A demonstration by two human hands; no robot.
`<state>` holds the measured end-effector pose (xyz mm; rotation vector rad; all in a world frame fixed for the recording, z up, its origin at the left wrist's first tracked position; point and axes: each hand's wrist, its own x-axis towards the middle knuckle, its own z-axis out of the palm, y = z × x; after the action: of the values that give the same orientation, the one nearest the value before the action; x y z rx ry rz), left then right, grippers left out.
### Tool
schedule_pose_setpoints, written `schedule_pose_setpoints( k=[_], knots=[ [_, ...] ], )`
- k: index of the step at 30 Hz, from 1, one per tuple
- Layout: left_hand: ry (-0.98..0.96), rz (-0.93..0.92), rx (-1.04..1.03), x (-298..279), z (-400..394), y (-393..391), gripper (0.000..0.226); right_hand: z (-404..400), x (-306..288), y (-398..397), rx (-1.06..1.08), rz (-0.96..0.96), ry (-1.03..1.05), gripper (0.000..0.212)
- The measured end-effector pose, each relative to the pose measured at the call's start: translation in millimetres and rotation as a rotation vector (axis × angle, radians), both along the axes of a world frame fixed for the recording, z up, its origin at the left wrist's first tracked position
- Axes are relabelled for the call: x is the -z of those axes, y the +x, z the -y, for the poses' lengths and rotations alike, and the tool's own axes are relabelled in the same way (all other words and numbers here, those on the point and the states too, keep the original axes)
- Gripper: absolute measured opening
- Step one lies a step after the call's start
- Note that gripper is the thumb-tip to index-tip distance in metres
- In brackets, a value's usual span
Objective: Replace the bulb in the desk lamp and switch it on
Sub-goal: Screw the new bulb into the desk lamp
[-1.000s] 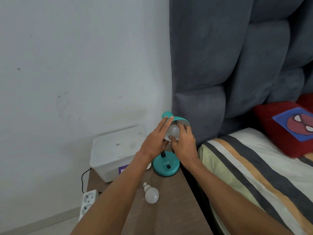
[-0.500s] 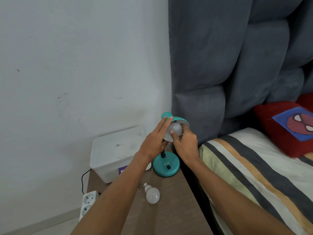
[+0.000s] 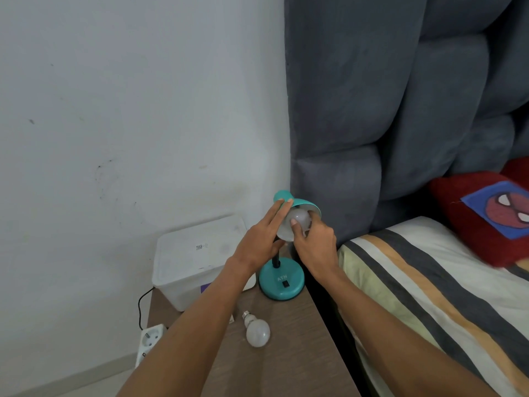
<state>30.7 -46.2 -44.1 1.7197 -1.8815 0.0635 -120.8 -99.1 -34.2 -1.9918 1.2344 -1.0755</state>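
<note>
A teal desk lamp stands on the wooden bedside table [image 3: 292,348], its round base [image 3: 282,282] bearing a black switch. Its shade [image 3: 303,203] tilts down to the right. A white bulb [image 3: 297,224] sits in the shade's mouth. My right hand [image 3: 315,245] grips that bulb with thumb and fingers. My left hand [image 3: 262,239] rests on the shade's left side, fingers extended along it. A second white bulb [image 3: 257,332] lies loose on the table in front of the lamp, its screw base pointing away from me.
A white lidded plastic box [image 3: 197,259] stands at the table's back left. A white power strip [image 3: 148,340] with a black cable lies on the floor to the left. The grey padded headboard [image 3: 386,110] and the striped bed [image 3: 443,287] are close on the right.
My right hand has shifted its grip around the bulb in the shade, its thumb now across the bulb's front. My left hand stays on the shade.
</note>
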Motion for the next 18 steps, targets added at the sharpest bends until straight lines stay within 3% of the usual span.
schedule_pose_setpoints(
  k=[7, 13, 18],
  knots=[
    [0.005, 0.016, -0.003, -0.2, -0.4, 0.8, 0.097, -5.9, 2.6, -1.9, -0.084, -0.076, -0.189, 0.051],
    [-0.001, 0.008, 0.002, -0.5, -0.4, 1.6, 0.092, -0.8, 1.5, 0.5, -0.01, -0.021, -0.025, 0.052],
    [0.008, 0.021, -0.017, 3.0, 1.5, 2.2, 0.105, -6.6, 1.0, -2.3, -0.066, -0.058, -0.193, 0.047]
  ],
)
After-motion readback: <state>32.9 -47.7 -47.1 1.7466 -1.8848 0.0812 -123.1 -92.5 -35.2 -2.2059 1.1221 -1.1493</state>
